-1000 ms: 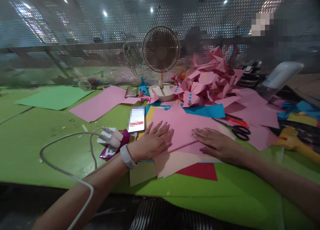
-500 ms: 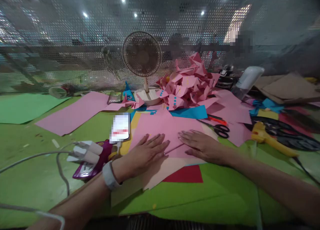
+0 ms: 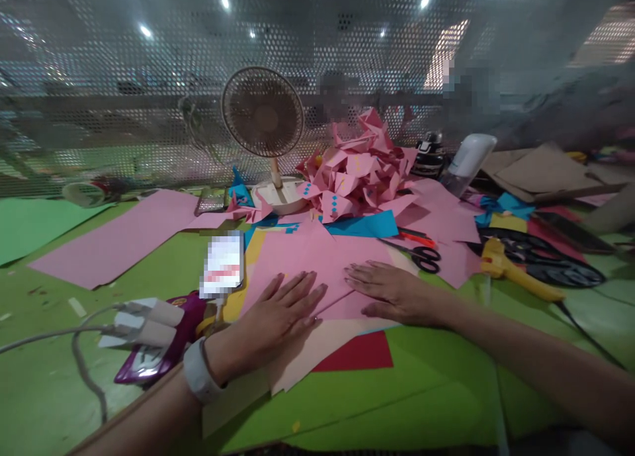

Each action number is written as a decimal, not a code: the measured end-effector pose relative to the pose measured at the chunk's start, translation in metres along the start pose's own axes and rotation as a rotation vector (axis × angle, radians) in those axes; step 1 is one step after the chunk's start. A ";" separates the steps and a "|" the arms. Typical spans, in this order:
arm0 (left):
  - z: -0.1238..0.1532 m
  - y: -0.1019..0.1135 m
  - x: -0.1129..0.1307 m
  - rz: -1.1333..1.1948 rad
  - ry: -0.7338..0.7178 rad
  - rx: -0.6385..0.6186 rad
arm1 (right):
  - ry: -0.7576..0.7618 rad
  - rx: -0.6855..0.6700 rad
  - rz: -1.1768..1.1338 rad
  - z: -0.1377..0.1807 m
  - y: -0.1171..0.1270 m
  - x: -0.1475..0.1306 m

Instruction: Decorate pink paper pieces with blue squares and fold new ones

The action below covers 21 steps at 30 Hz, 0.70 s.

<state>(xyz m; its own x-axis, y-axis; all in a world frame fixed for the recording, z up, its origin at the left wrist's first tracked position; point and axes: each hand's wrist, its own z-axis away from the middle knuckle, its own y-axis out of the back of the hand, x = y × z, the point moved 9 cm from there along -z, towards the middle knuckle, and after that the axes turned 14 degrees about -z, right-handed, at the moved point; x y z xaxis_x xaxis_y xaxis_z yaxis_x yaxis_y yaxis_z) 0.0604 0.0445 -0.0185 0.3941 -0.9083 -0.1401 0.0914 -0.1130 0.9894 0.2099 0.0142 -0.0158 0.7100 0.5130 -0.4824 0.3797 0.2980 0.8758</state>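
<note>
Both palms face down on a pink paper sheet [image 3: 297,251] in front of me. My left hand [image 3: 280,317] lies flat on its left part, fingers spread and pointing away. From the right, my right hand [image 3: 391,290] rests flat with fingers stretched out; neither hand grips anything. A straight edge or crease runs across the pink paper between the hands. Beneath lie a peach sheet [image 3: 297,360], a red sheet [image 3: 364,353] and a yellow sheet [image 3: 238,302]. Just beyond the right hand are black-handled scissors [image 3: 425,259].
Folded pink paper pieces [image 3: 354,171] form a pile behind, beside a small fan [image 3: 262,115]. On the left are a phone [image 3: 223,264] and a purple power strip [image 3: 186,320] with chargers and cables. A yellow glue gun [image 3: 520,274] and a white-capped bottle [image 3: 469,161] stand right.
The whole view has shifted, so the scene sits slightly further left and lower. Both hands stay flat on the pink paper, with hardly any movement over it.
</note>
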 end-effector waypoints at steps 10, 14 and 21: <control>0.002 0.024 0.015 -0.004 -0.046 -0.023 | -0.009 -0.019 -0.014 0.005 0.002 0.002; 0.003 0.023 0.015 -0.025 -0.056 0.005 | -0.020 -0.011 0.026 0.008 0.007 0.003; 0.005 0.023 0.014 -0.027 -0.053 0.044 | -0.101 0.091 0.118 0.013 0.031 0.021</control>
<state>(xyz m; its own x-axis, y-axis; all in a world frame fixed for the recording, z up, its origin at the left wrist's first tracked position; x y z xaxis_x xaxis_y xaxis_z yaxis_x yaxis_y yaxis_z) 0.0632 0.0272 0.0022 0.3427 -0.9247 -0.1655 0.0606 -0.1541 0.9862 0.2446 0.0240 0.0016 0.8067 0.4555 -0.3765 0.3393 0.1647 0.9262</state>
